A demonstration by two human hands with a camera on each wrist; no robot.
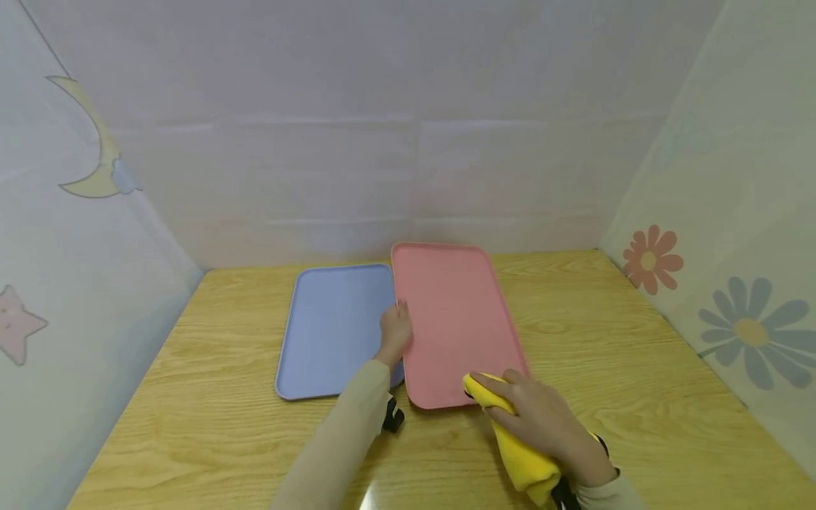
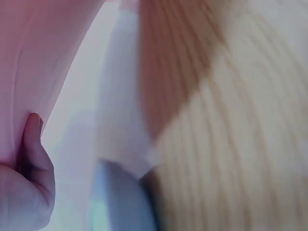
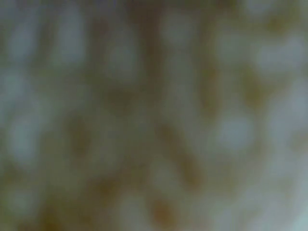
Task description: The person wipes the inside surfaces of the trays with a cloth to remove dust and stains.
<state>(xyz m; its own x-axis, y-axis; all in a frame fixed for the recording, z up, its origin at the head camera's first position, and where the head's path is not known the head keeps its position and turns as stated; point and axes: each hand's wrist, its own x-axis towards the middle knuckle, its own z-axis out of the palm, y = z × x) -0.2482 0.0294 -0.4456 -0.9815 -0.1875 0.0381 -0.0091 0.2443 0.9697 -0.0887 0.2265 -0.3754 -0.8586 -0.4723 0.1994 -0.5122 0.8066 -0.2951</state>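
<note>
A pink rectangular tray (image 1: 449, 312) is held by its left edge in my left hand (image 1: 395, 329), tilted over the table. In the left wrist view, curled fingers of the left hand (image 2: 31, 187) grip the rim of the pink tray (image 2: 43, 53). My right hand (image 1: 535, 411) holds a folded yellow cloth (image 1: 519, 460) at the tray's near right corner, its fingers bent over the cloth. A blue tray (image 1: 341, 329) lies flat on the table to the left, partly covered by the left hand and forearm. The right wrist view is only blur.
The wood-grain table (image 1: 223, 397) carries both trays toward its back. A pale cloth backdrop (image 1: 319, 142) rises behind its far edge, and printed side panels (image 1: 733, 234) with flowers, a moon and a star stand along the sides.
</note>
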